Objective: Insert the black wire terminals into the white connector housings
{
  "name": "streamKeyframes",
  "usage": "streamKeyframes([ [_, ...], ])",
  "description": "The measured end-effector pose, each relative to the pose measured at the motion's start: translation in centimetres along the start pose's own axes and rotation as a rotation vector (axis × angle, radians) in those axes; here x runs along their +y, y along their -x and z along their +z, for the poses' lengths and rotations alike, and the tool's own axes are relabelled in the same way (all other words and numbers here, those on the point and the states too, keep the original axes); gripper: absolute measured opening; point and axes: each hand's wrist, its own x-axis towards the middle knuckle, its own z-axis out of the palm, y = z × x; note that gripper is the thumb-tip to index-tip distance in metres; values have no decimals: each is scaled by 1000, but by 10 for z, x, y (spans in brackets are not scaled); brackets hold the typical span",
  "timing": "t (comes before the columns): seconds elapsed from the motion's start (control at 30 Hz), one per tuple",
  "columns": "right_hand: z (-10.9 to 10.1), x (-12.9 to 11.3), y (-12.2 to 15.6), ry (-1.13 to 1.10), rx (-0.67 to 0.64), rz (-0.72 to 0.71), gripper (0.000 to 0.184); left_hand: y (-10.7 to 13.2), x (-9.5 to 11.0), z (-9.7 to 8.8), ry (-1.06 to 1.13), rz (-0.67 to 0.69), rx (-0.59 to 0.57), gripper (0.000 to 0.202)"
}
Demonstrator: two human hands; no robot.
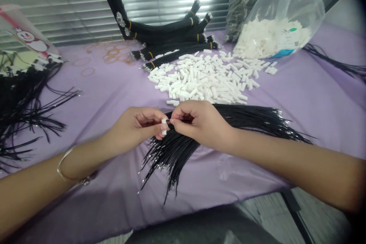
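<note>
Between thumb and fingers, my left hand (143, 125) pinches a small white plastic connector housing (164, 126), held upright. Close on its right, my right hand (200, 122) pinches the end of a thin black wire (168, 121), which meets the housing's side; how deep it sits I cannot tell. Under both hands lies a fanned bundle of black wires (177, 152) with shiny metal tips. Just beyond them spreads a heap of loose white housings (206, 78).
Rubber-banded black wire bundles (168, 34) lie at the back, near rubber bands (113, 53). A clear bag of white pieces (271, 38) stands at back right. On the left are wires with white housings (23, 84) and a cup with a snowman (28, 30). Purple cloth (114, 206) covers the table.
</note>
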Motion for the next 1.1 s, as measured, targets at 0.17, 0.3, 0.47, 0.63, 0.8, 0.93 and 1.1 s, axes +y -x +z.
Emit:
streamKeyframes([
  [0.17, -1, -1, -2, 88, -32, -9, 9, 0, 1, 1, -37, 11, -13, 10],
  [0.3, -12, -13, 1, 320, 28, -265, 9, -1, 0, 0, -26, 9, 18, 11],
  [0.47, -20, -28, 8, 321, -487, -524, 15, -3, -5, -2, 18, 40, 82, 11],
  [0.63, -14, -21, 8, 294, -725, -515, 18, -4, -5, -3, 23, 31, 78, 11],
  [0.8, -16, -21, 8, 135, -657, -415, 17, -3, -7, -4, 50, 27, 62, 13],
  [0.93, -18, -20, 11, -63, -477, -259, 10, -4, -9, -6, 123, 49, 41, 13],
  [1.1, -12, -5, 6, -175, -181, -107, 9, -6, -10, -7, 206, 52, 4, 12],
])
